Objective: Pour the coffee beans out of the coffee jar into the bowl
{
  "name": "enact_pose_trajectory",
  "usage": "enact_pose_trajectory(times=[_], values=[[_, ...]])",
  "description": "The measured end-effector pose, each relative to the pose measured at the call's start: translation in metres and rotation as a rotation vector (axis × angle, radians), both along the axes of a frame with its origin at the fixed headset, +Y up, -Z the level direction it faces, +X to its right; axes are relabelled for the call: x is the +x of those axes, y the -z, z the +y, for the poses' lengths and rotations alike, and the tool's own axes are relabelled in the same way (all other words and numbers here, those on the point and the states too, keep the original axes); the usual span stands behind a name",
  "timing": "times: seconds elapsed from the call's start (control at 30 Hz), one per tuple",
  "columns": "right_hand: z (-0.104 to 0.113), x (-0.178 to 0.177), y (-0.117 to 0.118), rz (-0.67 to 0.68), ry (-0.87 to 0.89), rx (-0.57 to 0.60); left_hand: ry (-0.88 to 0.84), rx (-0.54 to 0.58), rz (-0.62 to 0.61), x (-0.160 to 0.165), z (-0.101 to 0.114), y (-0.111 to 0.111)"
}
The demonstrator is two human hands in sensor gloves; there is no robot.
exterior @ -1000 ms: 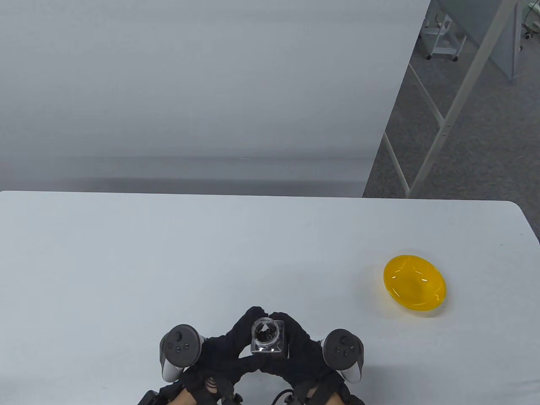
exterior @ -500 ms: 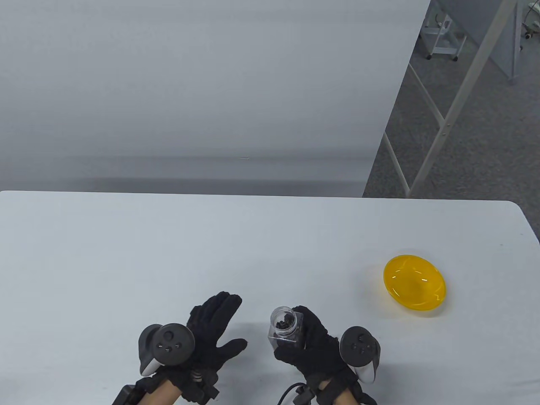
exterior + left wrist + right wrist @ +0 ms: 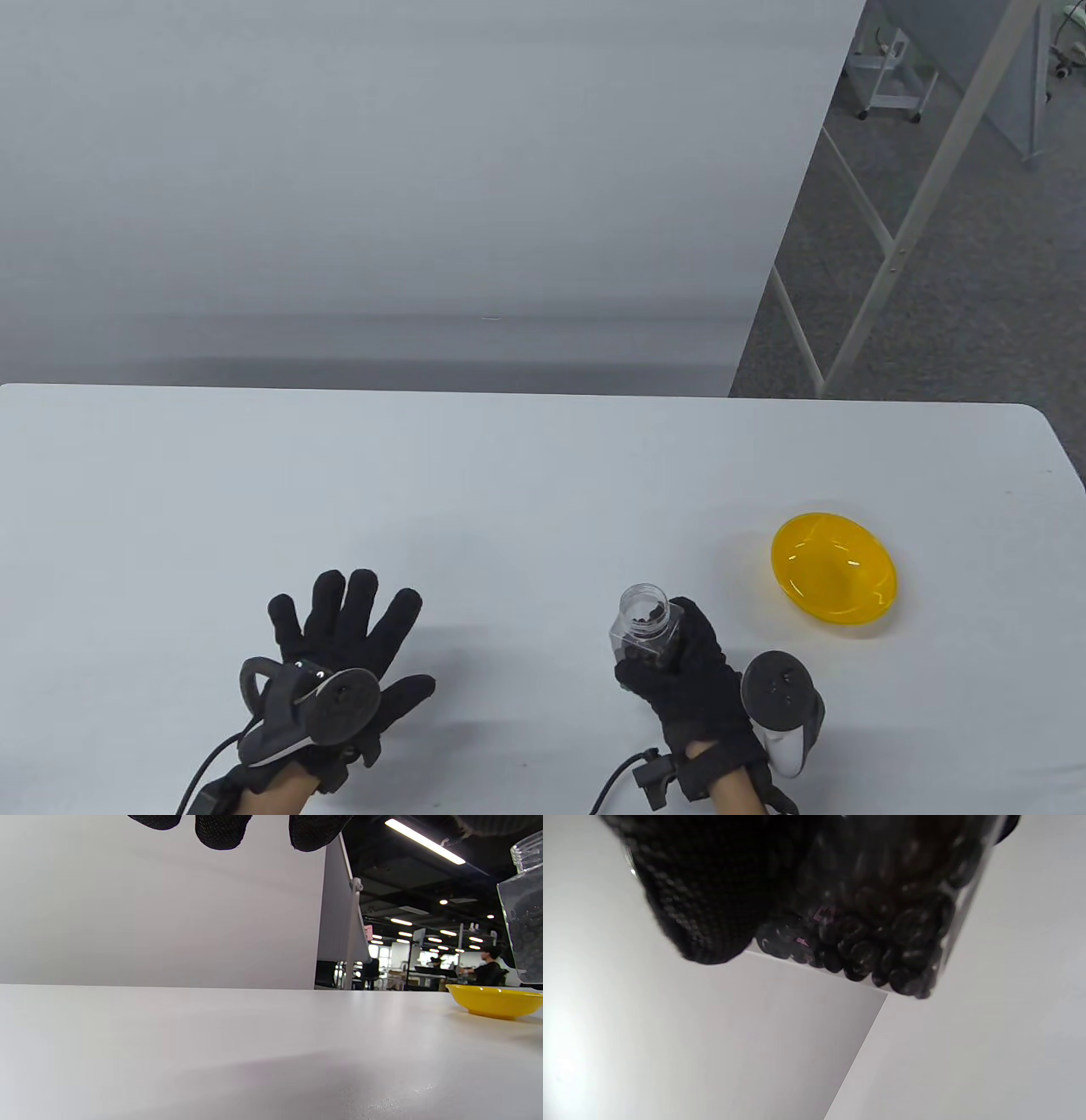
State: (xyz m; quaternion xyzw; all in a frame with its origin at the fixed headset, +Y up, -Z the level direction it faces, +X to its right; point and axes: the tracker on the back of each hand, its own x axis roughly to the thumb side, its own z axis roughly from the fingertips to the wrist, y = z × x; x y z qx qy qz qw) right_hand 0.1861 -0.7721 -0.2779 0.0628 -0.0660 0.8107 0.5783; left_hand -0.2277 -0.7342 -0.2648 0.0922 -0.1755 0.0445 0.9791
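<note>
A clear, lidless coffee jar point(image 3: 643, 626) with dark beans in its lower part is gripped by my right hand point(image 3: 679, 671) and held above the table, left of the bowl. The jar fills the top of the right wrist view point(image 3: 882, 921), beans showing through its wall, and shows at the right edge of the left wrist view point(image 3: 524, 925). The yellow bowl point(image 3: 833, 570) sits empty at the table's right; it also shows in the left wrist view point(image 3: 494, 1000). My left hand point(image 3: 348, 637) is spread flat, fingers apart, holding nothing, low over the table at the left.
The white table point(image 3: 424, 492) ends at a rounded right edge beyond the bowl. A white partition wall point(image 3: 382, 170) stands behind it. Metal frame legs point(image 3: 891, 255) and grey floor lie at the far right.
Both hands held the jar at the centre a second ago. My left hand let go and moved left, fingers spreading. My right hand carried the jar to the right, toward the bowl.
</note>
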Motion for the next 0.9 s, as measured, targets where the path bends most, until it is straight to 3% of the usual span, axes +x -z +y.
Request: enact_pose_trajectory(times=[0.1,0.27,0.9], values=[[0.002,0.01,-0.002,-0.051,0.006,-0.003,-0.028,-0.019,0.006,-0.003,0.0,0.0],[0.006,0.026,-0.001,-0.101,-0.021,-0.012,0.077,-0.004,0.014,-0.005,-0.004,0.002],[0.02,0.09,0.003,-0.38,-0.112,-0.077,0.023,-0.05,0.047,-0.02,-0.011,0.01]])
